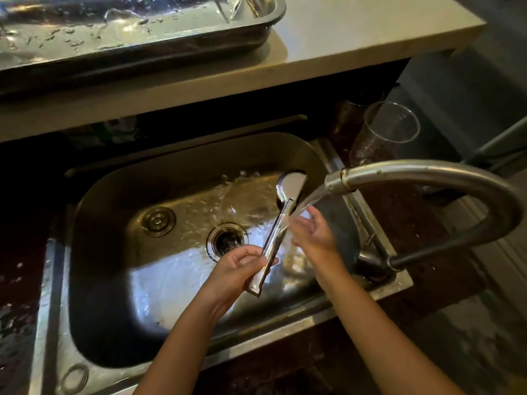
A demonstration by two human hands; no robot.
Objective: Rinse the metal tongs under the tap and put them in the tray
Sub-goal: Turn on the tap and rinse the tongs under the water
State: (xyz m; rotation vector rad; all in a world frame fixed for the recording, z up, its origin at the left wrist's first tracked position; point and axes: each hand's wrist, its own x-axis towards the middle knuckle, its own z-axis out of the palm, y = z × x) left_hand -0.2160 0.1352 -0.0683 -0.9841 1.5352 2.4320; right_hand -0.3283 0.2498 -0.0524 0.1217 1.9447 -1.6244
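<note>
The metal tongs [281, 220] are held over the steel sink [119, 223], their rounded tips pointing away from me. My left hand [242, 266] grips them near the hinge end. Water runs from the curved tap [427, 172] onto the tongs' middle and onto my right hand [312, 229]. That hand is open, its fingers spread against the tongs' right side in the stream. The wet metal tray [253, 32] sits on the raised counter beyond the sink.
A clear plastic cup [382, 132] stands right of the sink behind the tap. The sink drain [227, 239] lies just left of the tongs. A pale counter ledge [342, 38] carries the tray. Utensils [231, 7] rest in the tray's far right corner.
</note>
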